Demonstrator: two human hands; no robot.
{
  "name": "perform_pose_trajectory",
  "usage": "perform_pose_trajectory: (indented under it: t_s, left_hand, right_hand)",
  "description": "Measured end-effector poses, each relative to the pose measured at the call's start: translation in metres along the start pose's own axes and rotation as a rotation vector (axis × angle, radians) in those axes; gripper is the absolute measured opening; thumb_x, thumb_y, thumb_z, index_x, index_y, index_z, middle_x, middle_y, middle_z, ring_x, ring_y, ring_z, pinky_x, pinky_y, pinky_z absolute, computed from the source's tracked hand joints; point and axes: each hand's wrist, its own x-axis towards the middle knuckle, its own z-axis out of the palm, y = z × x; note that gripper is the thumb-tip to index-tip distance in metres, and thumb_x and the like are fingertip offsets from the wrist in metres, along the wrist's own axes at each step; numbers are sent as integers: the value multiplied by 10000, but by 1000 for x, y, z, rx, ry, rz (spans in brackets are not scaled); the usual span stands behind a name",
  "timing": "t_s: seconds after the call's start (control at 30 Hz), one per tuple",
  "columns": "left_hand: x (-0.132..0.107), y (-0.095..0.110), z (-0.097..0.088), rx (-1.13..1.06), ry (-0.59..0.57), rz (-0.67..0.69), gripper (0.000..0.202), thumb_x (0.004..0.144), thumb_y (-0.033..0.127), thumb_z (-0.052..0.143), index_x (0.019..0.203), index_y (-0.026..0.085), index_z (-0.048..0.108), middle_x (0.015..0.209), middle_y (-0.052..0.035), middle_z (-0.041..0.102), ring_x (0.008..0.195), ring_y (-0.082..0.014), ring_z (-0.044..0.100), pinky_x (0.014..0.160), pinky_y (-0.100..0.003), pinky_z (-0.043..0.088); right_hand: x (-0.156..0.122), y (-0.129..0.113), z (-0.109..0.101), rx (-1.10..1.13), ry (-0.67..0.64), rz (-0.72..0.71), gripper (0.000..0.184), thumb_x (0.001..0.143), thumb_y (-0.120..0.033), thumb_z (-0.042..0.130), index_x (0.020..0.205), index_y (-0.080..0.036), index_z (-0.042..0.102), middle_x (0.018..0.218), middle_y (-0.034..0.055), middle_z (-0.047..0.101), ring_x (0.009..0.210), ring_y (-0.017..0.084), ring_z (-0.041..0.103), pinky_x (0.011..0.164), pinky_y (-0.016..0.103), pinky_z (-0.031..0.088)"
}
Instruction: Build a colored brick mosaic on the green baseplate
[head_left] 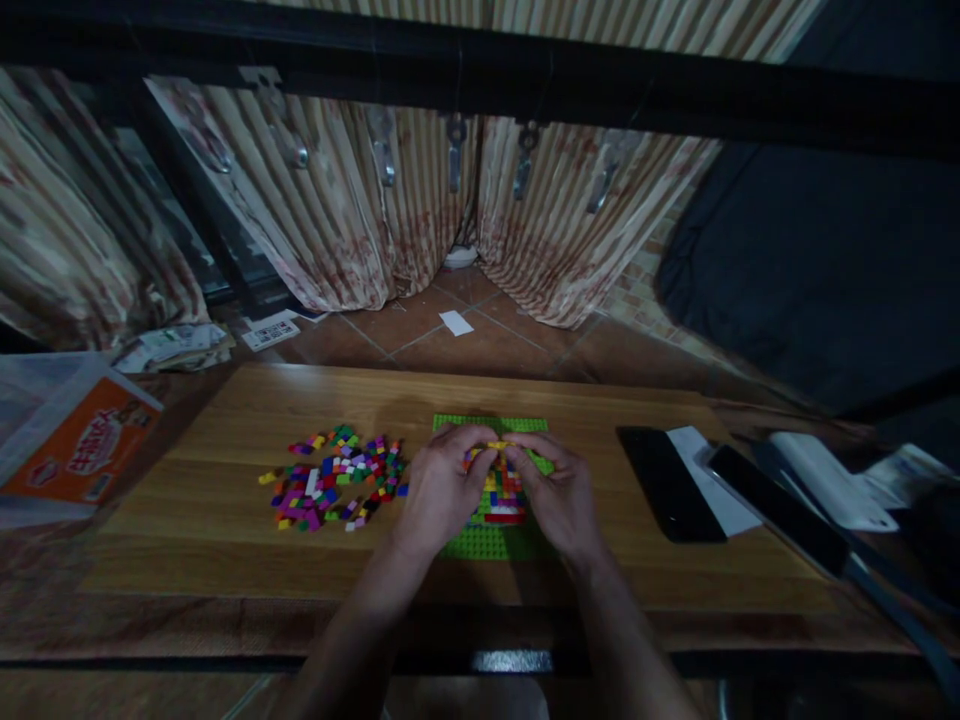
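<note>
A green studded baseplate (491,545) lies on the wooden board, with building bricks of several colours (504,500) built up on its middle. Over its far part, my left hand (442,485) and my right hand (561,492) meet with fingers bent and thumbs close together. Between their fingertips shows a small yellow brick (498,445), pinched from both sides. Whether it touches the bricks underneath is hidden by my fingers. Left of my left hand, a loose pile of small coloured bricks (337,480) is spread over the board.
The wooden board (225,560) carries a black flat slab (667,485), a white paper (720,490) and a dark phone (780,505) on the right. A white device (832,485) lies farther right. A plastic bag with an orange label (82,440) stands at the left. Curtains (420,210) hang behind.
</note>
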Motion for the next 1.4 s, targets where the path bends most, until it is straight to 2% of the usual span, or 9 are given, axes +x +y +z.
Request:
perform_pose_trajectory:
  t_s: [0.13,0.27,0.4,0.6,0.73,0.97,1.17,1.4]
  left_hand:
    - [3,-16,3,-111,52,-148,209,875,233,515,1013,187,664,1043,-59,708,1012,-197,632,944,-320,454]
    - [5,-31,14,-424,5,-331,242,875,284,501,1018,171,660,1015,-61,731,953,-190,668,874,-301,499]
    - [8,-31,29,-586,-10,-401,243,850,289,528,995,160,674,962,-61,742,923,-182,679,855,-289,508]
    - [8,-29,39,-585,0,-395,238,795,300,604,963,158,695,883,-47,729,821,-170,663,762,-272,516]
    - [7,-29,41,-580,37,-401,203,759,288,640,901,156,699,825,-33,712,783,-160,652,761,-278,515]
    - [7,-26,41,-615,62,-413,181,732,265,672,873,156,704,868,-40,724,837,-169,664,799,-289,513]
    - [7,-27,44,-662,100,-397,126,705,228,688,806,155,702,792,-20,707,763,-150,644,757,-267,499]
    - [8,-28,46,-676,117,-363,72,697,205,686,751,159,700,728,-5,695,700,-139,631,710,-253,492]
  right_hand:
    - [5,10,-1,41,56,143,202,789,-378,647,878,-230,752,930,43,718,906,215,632,847,360,458]
    - [7,19,2,117,16,282,243,737,-412,679,855,-215,755,921,53,733,893,226,641,810,359,475]
    - [6,20,5,158,-7,320,256,705,-432,700,811,-205,752,857,44,736,790,204,650,720,319,493]
    - [6,19,7,246,-27,383,241,681,-415,717,793,-203,741,789,21,729,679,169,634,637,279,492]
    - [8,18,6,253,-57,397,214,694,-395,707,792,-207,736,726,1,712,625,153,608,608,269,482]
    - [7,17,6,202,-65,352,207,716,-387,684,792,-206,748,729,12,722,631,162,615,606,277,483]
    - [7,18,7,196,-50,359,201,692,-364,683,777,-193,747,722,19,721,628,165,616,612,283,486]
    - [6,23,9,293,-50,414,221,647,-391,733,757,-200,747,711,21,725,638,181,632,631,303,492]
